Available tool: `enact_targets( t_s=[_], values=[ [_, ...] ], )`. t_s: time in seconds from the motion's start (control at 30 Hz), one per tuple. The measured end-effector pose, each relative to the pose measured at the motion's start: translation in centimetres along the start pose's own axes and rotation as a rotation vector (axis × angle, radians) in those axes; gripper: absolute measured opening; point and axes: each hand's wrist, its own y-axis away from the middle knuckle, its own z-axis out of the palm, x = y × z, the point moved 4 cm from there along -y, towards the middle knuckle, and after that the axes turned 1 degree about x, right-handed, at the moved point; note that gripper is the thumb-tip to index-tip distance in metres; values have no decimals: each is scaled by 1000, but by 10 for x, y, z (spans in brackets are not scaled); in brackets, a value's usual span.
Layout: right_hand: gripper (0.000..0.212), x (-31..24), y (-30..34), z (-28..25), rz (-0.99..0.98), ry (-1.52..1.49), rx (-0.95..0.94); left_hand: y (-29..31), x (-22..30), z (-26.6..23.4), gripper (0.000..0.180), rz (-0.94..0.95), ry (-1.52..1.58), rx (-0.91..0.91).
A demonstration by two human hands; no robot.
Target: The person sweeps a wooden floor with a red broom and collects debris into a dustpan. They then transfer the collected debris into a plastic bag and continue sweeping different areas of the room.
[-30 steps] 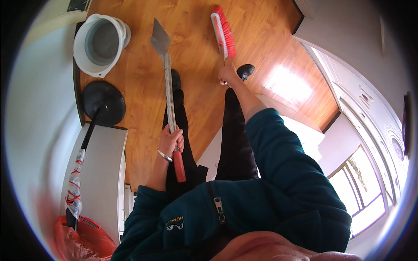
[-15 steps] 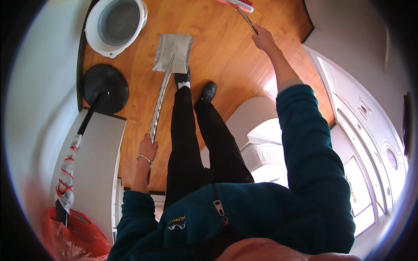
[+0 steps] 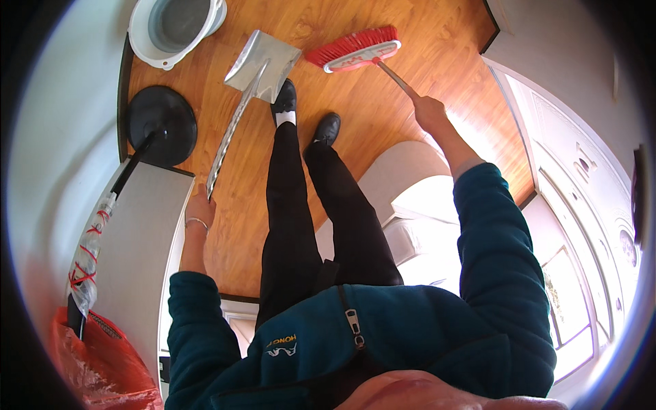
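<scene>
My left hand [image 3: 200, 203] is closed round the handle of a silver metal dustpan [image 3: 263, 63]. Its long twisted handle slants up to the flat pan, which lies by the toe of my shoe. In my right hand [image 3: 430, 114] is the handle of a broom [image 3: 357, 50] with red bristles and a pale and red head. The broom head is at the far side of the wooden floor, to the right of the dustpan and apart from it. The bristles point away from me and toward the left.
A white bucket [image 3: 140, 34] with a grey inside stands at the far left. Nearer is a round black base [image 3: 179, 126] with a plastic-wrapped pole, beside a pale cabinet [image 3: 147, 219]. A red bag [image 3: 102, 365] is at the lower left. My black shoes [image 3: 328, 128] stand on the wooden floor [image 3: 410, 41].
The broom head has come down into view from the top edge. My right hand has drawn nearer. The dustpan has tilted and shifted left, with my left hand moving left and up.
</scene>
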Motion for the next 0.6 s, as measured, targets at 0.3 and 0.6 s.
enact_targets(
  t_s=[0.3,0.6],
  values=[
    [56,91,43,3,115,-526,269,-54,-24,-21,26,181,-132,9],
    [54,34,-55,43,269,-1229,306,-106,-3,-56,20,287,-435,-67]
  ],
)
